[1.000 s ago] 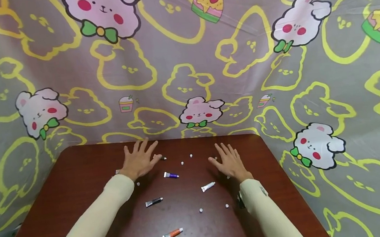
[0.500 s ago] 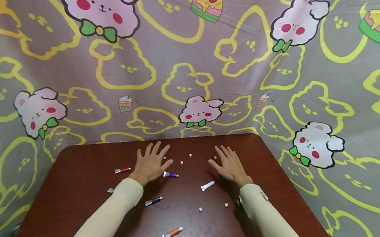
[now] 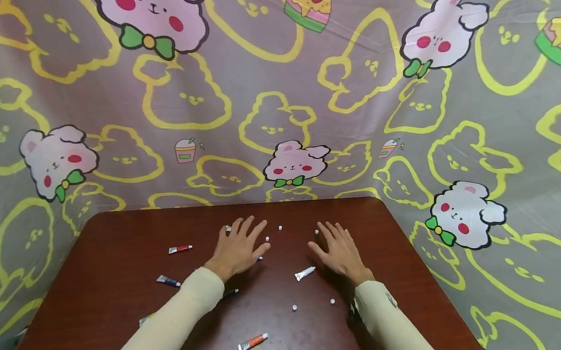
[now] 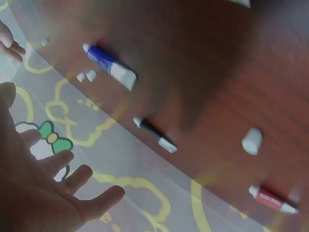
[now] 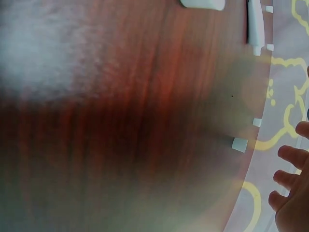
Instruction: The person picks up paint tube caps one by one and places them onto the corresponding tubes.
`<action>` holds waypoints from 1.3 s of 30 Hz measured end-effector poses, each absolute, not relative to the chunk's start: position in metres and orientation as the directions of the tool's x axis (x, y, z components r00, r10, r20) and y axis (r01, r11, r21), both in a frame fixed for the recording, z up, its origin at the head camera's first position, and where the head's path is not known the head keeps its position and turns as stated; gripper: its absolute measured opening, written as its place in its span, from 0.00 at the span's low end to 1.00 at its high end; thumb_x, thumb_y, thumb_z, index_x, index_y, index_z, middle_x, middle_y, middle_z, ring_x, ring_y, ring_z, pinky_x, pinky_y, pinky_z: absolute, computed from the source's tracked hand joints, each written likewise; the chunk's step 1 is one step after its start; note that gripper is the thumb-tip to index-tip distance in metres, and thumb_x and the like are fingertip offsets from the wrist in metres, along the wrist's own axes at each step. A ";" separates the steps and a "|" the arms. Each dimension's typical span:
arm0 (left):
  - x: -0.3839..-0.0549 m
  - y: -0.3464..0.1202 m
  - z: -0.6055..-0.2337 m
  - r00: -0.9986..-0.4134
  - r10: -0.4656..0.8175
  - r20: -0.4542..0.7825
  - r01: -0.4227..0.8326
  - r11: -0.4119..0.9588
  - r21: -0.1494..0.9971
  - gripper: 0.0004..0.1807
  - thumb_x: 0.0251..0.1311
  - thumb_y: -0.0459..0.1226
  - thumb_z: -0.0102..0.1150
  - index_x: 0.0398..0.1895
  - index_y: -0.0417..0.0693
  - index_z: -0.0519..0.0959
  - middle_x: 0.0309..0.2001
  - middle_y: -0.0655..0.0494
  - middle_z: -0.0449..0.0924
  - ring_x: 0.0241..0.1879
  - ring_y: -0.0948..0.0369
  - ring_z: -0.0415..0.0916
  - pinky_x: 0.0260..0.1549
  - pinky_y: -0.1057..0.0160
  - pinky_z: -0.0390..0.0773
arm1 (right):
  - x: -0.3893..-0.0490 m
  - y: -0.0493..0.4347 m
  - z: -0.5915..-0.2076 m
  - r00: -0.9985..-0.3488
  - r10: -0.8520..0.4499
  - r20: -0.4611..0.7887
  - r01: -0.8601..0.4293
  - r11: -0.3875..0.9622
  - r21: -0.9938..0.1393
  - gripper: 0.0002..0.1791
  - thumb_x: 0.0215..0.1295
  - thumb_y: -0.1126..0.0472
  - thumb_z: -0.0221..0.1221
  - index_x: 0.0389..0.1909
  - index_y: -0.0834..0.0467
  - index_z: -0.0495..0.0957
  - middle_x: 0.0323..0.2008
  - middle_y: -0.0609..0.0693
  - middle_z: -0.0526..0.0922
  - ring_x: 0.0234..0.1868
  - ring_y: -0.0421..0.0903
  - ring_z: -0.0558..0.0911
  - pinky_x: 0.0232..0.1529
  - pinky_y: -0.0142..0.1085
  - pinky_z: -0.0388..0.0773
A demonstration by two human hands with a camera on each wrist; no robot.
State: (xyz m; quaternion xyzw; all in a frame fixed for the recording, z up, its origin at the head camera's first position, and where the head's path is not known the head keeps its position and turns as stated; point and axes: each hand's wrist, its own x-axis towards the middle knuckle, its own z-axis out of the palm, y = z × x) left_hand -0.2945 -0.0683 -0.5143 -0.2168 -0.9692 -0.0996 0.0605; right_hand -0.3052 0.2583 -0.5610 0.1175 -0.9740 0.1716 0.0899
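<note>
My left hand (image 3: 237,250) is held over the table with its fingers spread, holding nothing. It overlaps the blue-violet paint tube (image 4: 110,66), whose cap end alone peeks out in the head view. A black paint tube (image 4: 154,135) lies beyond the fingers. My right hand (image 3: 342,253), fingers extended, also holds nothing and is to the right of the white paint tube (image 3: 305,273). Nearer me lies an orange paint tube (image 3: 253,343). Red (image 3: 180,249) and dark blue (image 3: 168,281) paint tubes lie at the left. Small white caps (image 3: 294,308) are scattered about.
The brown table (image 3: 390,312) reaches back to a patterned cloth (image 3: 230,100) hanging on several sides. My left sleeve (image 3: 173,326) partly covers another tube (image 3: 146,318) and a second black tube (image 3: 230,293).
My left hand has moved right and slightly nearer, uncovering the red and dark blue tubes and covering most of the blue-violet one. My right hand has barely moved.
</note>
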 end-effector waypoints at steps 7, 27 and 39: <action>-0.287 -0.053 -0.518 -0.887 0.435 0.157 0.460 0.863 0.207 0.38 0.79 0.63 0.50 0.86 0.62 0.63 0.83 0.44 0.63 0.80 0.38 0.62 0.70 0.27 0.67 | -0.300 0.260 -0.565 -0.947 -0.207 0.244 -0.275 0.915 -0.293 0.42 0.78 0.34 0.56 0.81 0.56 0.68 0.79 0.65 0.70 0.82 0.71 0.64 0.81 0.68 0.57; -0.277 -0.018 -0.526 -0.853 0.497 0.157 0.521 0.825 0.219 0.37 0.80 0.64 0.49 0.83 0.59 0.67 0.80 0.44 0.68 0.78 0.40 0.66 0.69 0.32 0.71 | -0.286 0.274 -0.574 -0.941 -0.204 0.270 -0.276 0.923 -0.266 0.46 0.73 0.33 0.62 0.79 0.60 0.70 0.76 0.66 0.74 0.80 0.73 0.67 0.79 0.65 0.62; -0.278 -0.001 -0.535 -0.845 0.515 0.142 0.534 0.819 0.210 0.37 0.78 0.64 0.51 0.82 0.59 0.69 0.77 0.46 0.72 0.76 0.43 0.67 0.67 0.36 0.71 | -0.280 0.283 -0.575 -0.931 -0.227 0.285 -0.302 0.918 -0.258 0.46 0.69 0.32 0.66 0.75 0.62 0.75 0.72 0.65 0.79 0.78 0.72 0.69 0.78 0.65 0.65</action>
